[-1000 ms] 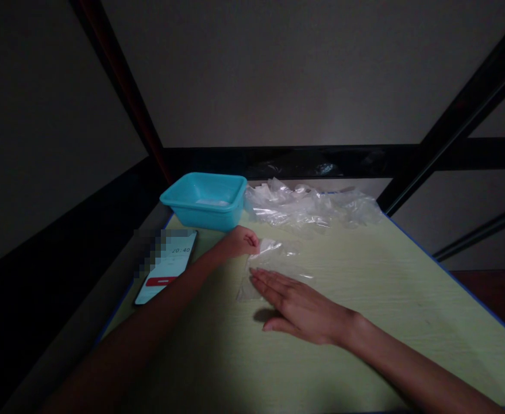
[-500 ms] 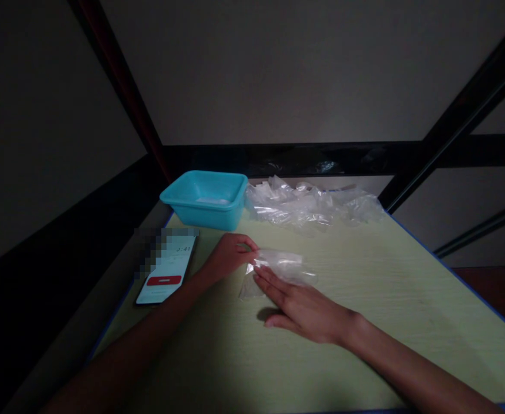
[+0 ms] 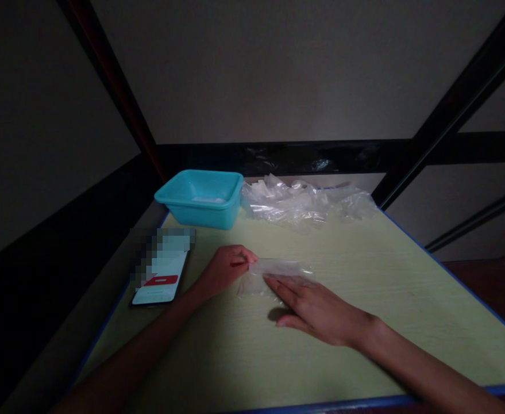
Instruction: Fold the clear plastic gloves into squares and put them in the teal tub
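Note:
A clear plastic bag [image 3: 283,267] lies flat on the table in front of me, partly covered by my fingers. My left hand [image 3: 225,269] pinches its upper left corner between thumb and fingertips. Stretched out flat, the fingers of my right hand [image 3: 310,305] press on the bag's lower middle, with the thumb apart on the tabletop. Behind the hands, a heap of crumpled clear plastic bags [image 3: 284,204] spreads along the far edge.
A turquoise plastic basin [image 3: 204,214] with something pale inside stands at the far left. The phone [image 3: 160,280] with a lit screen lies by the left table edge. The pale table [image 3: 407,322] has blue edging, and a wall [image 3: 278,75] rises behind it.
My right hand has slid slightly right across the bag. My left hand has lowered a little towards me, still pinching the corner. The view has shifted slightly.

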Motion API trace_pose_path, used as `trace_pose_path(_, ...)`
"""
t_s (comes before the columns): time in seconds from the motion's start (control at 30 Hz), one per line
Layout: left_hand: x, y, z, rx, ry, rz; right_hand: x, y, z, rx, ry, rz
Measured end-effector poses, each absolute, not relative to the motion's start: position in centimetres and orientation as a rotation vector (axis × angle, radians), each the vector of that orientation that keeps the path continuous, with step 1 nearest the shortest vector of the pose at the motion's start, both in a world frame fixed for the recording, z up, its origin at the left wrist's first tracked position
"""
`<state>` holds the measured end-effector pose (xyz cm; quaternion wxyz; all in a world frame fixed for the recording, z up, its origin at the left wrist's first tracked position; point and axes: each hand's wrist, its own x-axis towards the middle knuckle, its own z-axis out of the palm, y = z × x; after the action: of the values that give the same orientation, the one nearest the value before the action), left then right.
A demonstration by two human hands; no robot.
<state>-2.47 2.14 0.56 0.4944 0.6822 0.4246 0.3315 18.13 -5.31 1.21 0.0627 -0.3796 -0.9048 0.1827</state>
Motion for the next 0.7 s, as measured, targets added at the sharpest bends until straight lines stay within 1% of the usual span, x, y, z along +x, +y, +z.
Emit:
trace_pose_path(0.3,-3.2,1.9,0.7,1.698,0.963,0.745,19.6,-7.5,1.3,-1.161,-2.68,0.445)
trace_pose_path(0.7,-4.0,1.7,0.4,1.688,0.848,0.673,20.2,-9.3,1.6,-1.143,-2.756,0.528)
